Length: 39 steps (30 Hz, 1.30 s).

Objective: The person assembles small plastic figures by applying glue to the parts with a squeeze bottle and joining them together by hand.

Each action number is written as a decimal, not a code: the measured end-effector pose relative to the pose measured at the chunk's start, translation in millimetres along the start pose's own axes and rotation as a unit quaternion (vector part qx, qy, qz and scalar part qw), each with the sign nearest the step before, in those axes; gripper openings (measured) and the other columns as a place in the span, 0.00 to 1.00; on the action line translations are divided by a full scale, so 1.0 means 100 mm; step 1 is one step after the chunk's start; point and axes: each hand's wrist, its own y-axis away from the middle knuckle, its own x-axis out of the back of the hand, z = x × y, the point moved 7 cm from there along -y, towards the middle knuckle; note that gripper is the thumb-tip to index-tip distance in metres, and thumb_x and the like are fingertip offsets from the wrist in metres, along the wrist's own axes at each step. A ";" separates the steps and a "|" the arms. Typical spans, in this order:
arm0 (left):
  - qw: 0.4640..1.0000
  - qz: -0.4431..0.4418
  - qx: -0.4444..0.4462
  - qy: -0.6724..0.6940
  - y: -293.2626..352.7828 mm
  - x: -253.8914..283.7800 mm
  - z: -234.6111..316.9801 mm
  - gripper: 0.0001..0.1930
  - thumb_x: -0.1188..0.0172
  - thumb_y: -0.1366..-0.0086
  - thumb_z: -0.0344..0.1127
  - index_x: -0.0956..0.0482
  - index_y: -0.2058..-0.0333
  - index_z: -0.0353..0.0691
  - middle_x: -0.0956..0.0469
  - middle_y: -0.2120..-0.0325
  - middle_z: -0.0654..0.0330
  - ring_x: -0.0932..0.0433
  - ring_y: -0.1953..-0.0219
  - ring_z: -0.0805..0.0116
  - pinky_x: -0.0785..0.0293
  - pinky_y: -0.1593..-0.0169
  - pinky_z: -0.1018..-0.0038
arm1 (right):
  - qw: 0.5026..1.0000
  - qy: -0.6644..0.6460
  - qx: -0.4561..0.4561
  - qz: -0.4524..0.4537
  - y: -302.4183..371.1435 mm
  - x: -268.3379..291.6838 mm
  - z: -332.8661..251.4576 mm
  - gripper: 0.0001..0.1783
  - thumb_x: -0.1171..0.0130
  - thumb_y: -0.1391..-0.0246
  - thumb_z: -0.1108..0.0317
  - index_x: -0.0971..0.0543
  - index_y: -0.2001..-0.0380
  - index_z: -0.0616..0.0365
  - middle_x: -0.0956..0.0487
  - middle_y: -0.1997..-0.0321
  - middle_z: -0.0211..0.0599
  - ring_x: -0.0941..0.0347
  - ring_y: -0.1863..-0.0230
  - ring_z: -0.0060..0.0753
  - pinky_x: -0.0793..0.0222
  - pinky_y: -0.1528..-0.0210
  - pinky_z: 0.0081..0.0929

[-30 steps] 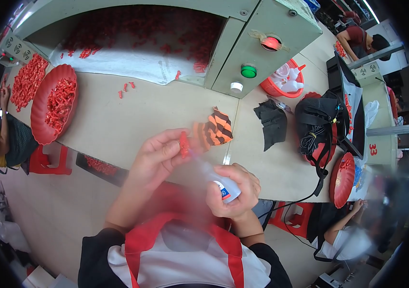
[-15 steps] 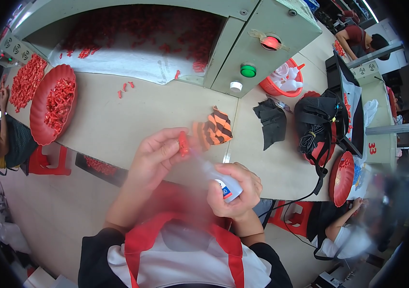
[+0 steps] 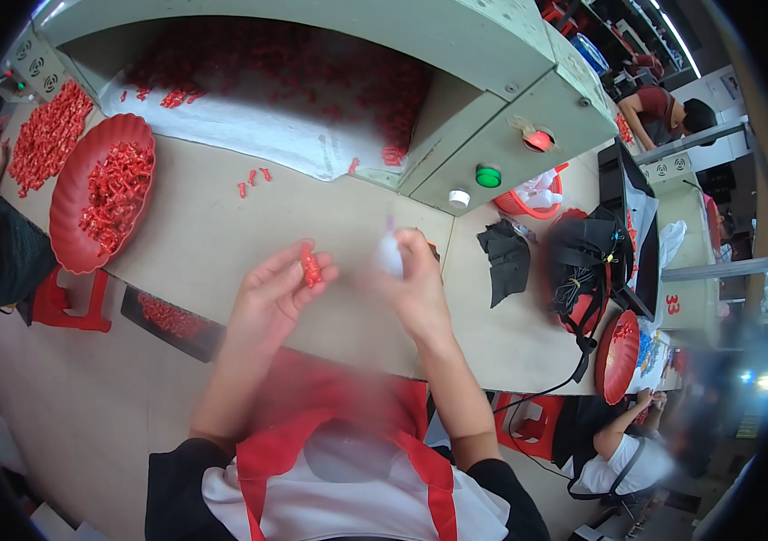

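Between the fingertips of my left hand (image 3: pixel 269 293) is a small red molded figure (image 3: pixel 310 268), held over the near edge of the table. My right hand (image 3: pixel 422 293) grips a pale squeeze bottle (image 3: pixel 390 256) whose thin nozzle points up and away from me. Hand and bottle are somewhat blurred, and the bottle stands apart from the red figure. The right hand hides most of the orange-and-brown striped cloth. Beyond my hands, a few small red pieces (image 3: pixel 254 178) lie on the table.
A scalloped red bowl (image 3: pixel 61 212) of red pieces stands left, by a heaped pile (image 3: pixel 46 135). A pale green machine (image 3: pixel 456 153) with buttons spans the back. Right are a black cloth (image 3: pixel 503 261), a red basket (image 3: pixel 528 209) and a black bag (image 3: pixel 582 252). Other people work on both sides.
My right hand has moved up and away from the red figure, turning the bottle from pointing at it to pointing upward. The left hand still holds the figure, slightly further left.
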 end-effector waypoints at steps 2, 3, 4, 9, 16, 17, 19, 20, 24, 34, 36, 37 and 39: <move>1.000 0.001 -0.007 0.009 0.03 0.06 0.05 0.17 0.51 0.37 0.26 0.34 0.49 0.30 0.26 0.56 0.46 0.24 0.55 0.57 0.23 0.53 0.74 | 0.973 0.226 0.004 0.052 -0.38 -0.06 0.08 0.14 0.47 0.58 0.81 0.31 0.65 0.60 0.27 0.68 0.38 0.25 0.70 0.33 0.29 0.66 0.27; 1.000 0.005 -0.009 0.015 0.04 0.09 0.07 0.17 0.51 0.37 0.26 0.34 0.49 0.30 0.26 0.56 0.46 0.24 0.55 0.57 0.23 0.54 0.74 | 0.947 0.304 0.072 0.072 -0.54 -0.15 -0.04 0.15 0.45 0.60 0.81 0.30 0.65 0.61 0.27 0.67 0.39 0.25 0.69 0.38 0.29 0.65 0.30; 1.000 0.009 -0.012 0.020 0.05 0.13 0.09 0.17 0.51 0.37 0.26 0.34 0.49 0.30 0.27 0.56 0.46 0.24 0.55 0.57 0.23 0.54 0.74 | 0.911 0.378 0.140 0.090 -0.67 -0.24 -0.15 0.16 0.44 0.62 0.80 0.29 0.64 0.61 0.27 0.65 0.41 0.25 0.69 0.44 0.28 0.65 0.33; 0.999 0.015 -0.025 0.027 0.12 0.22 0.20 0.17 0.51 0.37 0.26 0.34 0.49 0.30 0.26 0.56 0.46 0.24 0.55 0.58 0.22 0.54 0.74 | 0.819 0.513 0.241 0.088 -1.08 -0.30 -0.13 0.16 0.44 0.62 0.80 0.23 0.64 0.59 0.26 0.63 0.43 0.26 0.66 0.52 0.29 0.63 0.42; 0.999 0.029 -0.036 0.022 0.12 0.21 0.20 0.16 0.51 0.36 0.26 0.34 0.50 0.30 0.27 0.56 0.46 0.24 0.55 0.57 0.23 0.54 0.74 | 0.935 0.315 0.161 0.024 -0.59 -0.26 -0.38 0.08 0.40 0.59 0.77 0.22 0.71 0.62 0.24 0.71 0.34 0.25 0.75 0.34 0.29 0.71 0.29; 0.999 0.030 -0.032 0.026 0.12 0.18 0.17 0.16 0.51 0.36 0.26 0.34 0.50 0.30 0.27 0.56 0.46 0.24 0.55 0.57 0.23 0.54 0.74 | 0.990 0.133 -0.030 -0.028 -0.42 -0.25 -0.23 0.07 0.39 0.57 0.77 0.22 0.71 0.63 0.23 0.74 0.31 0.26 0.76 0.26 0.30 0.74 0.24; 0.999 0.014 -0.037 0.010 0.08 0.10 0.11 0.16 0.51 0.37 0.26 0.33 0.50 0.30 0.26 0.57 0.46 0.23 0.56 0.57 0.23 0.54 0.74 | 0.995 0.073 -0.046 -0.040 -0.18 -0.18 -0.23 0.06 0.40 0.56 0.77 0.22 0.71 0.64 0.24 0.75 0.30 0.27 0.76 0.22 0.32 0.75 0.20; 0.999 0.015 -0.034 0.011 0.06 0.06 0.06 0.16 0.51 0.37 0.26 0.33 0.50 0.30 0.26 0.57 0.46 0.23 0.56 0.57 0.23 0.54 0.74 | 0.997 0.010 -0.058 -0.055 -0.10 -0.16 -0.20 0.05 0.40 0.54 0.78 0.22 0.71 0.66 0.24 0.76 0.29 0.29 0.76 0.17 0.33 0.76 0.16; 0.999 -0.015 0.001 -0.030 0.03 -0.18 -0.14 0.15 0.50 0.36 0.27 0.32 0.51 0.29 0.25 0.59 0.52 0.24 0.56 0.60 0.26 0.51 0.71 | 0.999 -0.020 0.001 -0.044 0.12 0.07 -0.17 0.09 0.38 0.53 0.77 0.24 0.67 0.69 0.20 0.69 0.41 0.25 0.74 0.23 0.28 0.74 0.17; 0.998 -0.012 0.004 -0.065 0.06 -0.35 -0.38 0.15 0.50 0.37 0.26 0.31 0.52 0.30 0.24 0.62 0.53 0.22 0.58 0.61 0.23 0.55 0.74 | 0.997 -0.015 0.049 0.058 0.38 0.39 -0.13 0.11 0.38 0.56 0.80 0.23 0.66 0.65 0.23 0.73 0.34 0.29 0.76 0.21 0.32 0.73 0.16; 0.996 -0.006 -0.010 -0.088 0.06 -0.37 -0.40 0.15 0.49 0.37 0.26 0.30 0.52 0.30 0.24 0.62 0.53 0.23 0.58 0.62 0.24 0.55 0.74 | 0.977 0.112 0.169 0.071 0.43 0.38 -0.25 0.11 0.37 0.57 0.80 0.22 0.66 0.65 0.23 0.72 0.34 0.29 0.74 0.22 0.33 0.71 0.18; 0.994 -0.002 -0.026 -0.106 0.05 -0.38 -0.39 0.14 0.49 0.37 0.26 0.30 0.52 0.31 0.24 0.62 0.54 0.23 0.58 0.63 0.24 0.54 0.74 | 0.977 0.109 0.168 0.073 0.45 0.37 -0.27 0.11 0.37 0.57 0.80 0.22 0.66 0.65 0.23 0.72 0.34 0.29 0.74 0.22 0.33 0.71 0.18; 0.992 0.000 -0.042 -0.118 0.06 -0.39 -0.39 0.14 0.49 0.37 0.26 0.30 0.52 0.31 0.25 0.62 0.56 0.25 0.58 0.67 0.26 0.54 0.73 | 0.976 0.136 0.144 0.094 0.49 0.35 -0.34 0.11 0.40 0.58 0.81 0.20 0.67 0.65 0.21 0.68 0.33 0.27 0.65 0.23 0.33 0.59 0.18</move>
